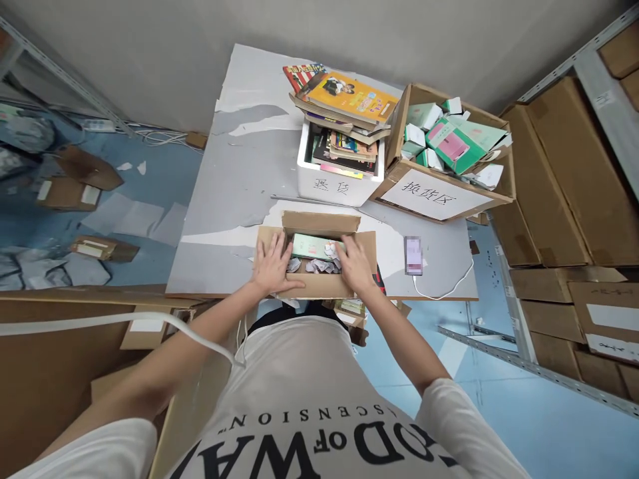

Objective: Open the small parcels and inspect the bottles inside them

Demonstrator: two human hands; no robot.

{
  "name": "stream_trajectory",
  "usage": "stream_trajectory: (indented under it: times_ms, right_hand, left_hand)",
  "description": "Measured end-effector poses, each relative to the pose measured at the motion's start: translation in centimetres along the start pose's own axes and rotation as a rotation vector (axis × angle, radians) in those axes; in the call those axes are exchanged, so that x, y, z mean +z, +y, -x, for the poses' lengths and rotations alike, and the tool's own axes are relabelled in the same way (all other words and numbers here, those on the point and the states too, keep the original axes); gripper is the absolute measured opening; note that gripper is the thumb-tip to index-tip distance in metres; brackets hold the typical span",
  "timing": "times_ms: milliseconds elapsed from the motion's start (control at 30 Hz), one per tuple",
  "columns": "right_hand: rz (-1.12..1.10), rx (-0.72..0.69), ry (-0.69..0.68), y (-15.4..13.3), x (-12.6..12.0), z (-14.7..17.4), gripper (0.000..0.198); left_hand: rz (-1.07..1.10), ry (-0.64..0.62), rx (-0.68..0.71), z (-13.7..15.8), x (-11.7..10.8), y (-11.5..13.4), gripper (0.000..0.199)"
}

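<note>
An opened cardboard box (322, 287) sits at the table's front edge with its flaps folded out. Inside lies a pale green box (312, 246), with crumpled paper (322, 266) along its near side. My left hand (272, 263) rests on the box's left flap and edge, its fingers spread and its thumb along the near flap. At the right end, my right hand (354, 263) has its fingers curled inward over a wad of crumpled paper at the green box's right end. Its fingertips are partly hidden.
Behind stand a white bin (334, 186) piled with books and a carton (444, 199) full of green and white boxes. A phone (413, 256) with a charging cable lies to the right. Large cartons (584, 173) fill the right shelf. Flattened cardboard and paper litter the left floor.
</note>
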State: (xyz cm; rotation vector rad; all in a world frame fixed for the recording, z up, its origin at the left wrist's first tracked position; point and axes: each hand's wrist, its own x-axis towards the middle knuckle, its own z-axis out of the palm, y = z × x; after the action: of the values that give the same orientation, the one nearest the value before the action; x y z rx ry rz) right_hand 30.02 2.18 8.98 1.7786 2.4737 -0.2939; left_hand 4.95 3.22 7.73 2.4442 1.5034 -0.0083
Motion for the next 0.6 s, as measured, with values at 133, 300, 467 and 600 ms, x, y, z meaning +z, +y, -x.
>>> stream_trajectory:
  times_ms: [133, 300, 467, 600]
  right_hand:
    - [0.104, -0.210, -0.152, 0.3, -0.2, -3.9, 0.055]
    - [0.194, -0.375, -0.270, 1.0, 1.9, -5.4, 0.039]
    - [0.182, -0.566, -0.254, 1.7, 1.9, -4.9, 0.036]
    - [0.158, -0.691, -0.509, 1.1, 3.1, -5.3, 0.052]
  left_hand:
    - [-0.023, -0.257, -0.034, -2.1, -1.9, 2.1, 0.049]
    - [-0.098, -0.641, -0.234, -6.8, 0.6, 3.9, 0.037]
    - [-0.108, -0.744, -0.257, -8.5, 4.4, 4.1, 0.037]
    - [-0.069, -0.718, -0.191, -8.2, 5.6, 3.6, 0.039]
